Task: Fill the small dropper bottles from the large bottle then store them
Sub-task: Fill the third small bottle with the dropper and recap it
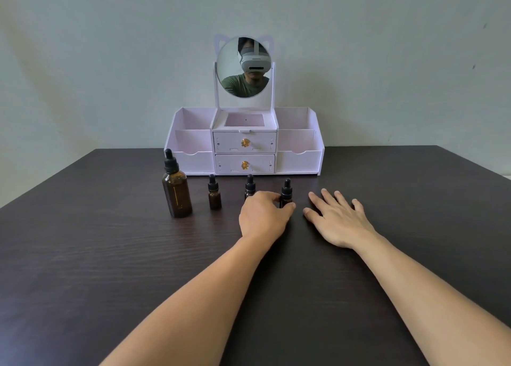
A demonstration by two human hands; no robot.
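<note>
A large amber dropper bottle (176, 192) with a black cap stands upright on the dark table, left of centre. To its right stand three small amber dropper bottles in a row: the left one (214, 193), the middle one (249, 186) and the right one (286, 192). My left hand (264, 216) grips the body of the right small bottle, thumb and fingers curled round it; the hand hides the lower part of the middle bottle. Just right of that bottle my right hand (336, 217) lies flat on the table with fingers spread, holding nothing.
A white organiser (300, 158) stands at the back of the table against the wall, with open side compartments, two shut middle drawers with gold knobs and a round mirror (243, 66) on top. The dark wooden table (110, 255) spreads wide in front.
</note>
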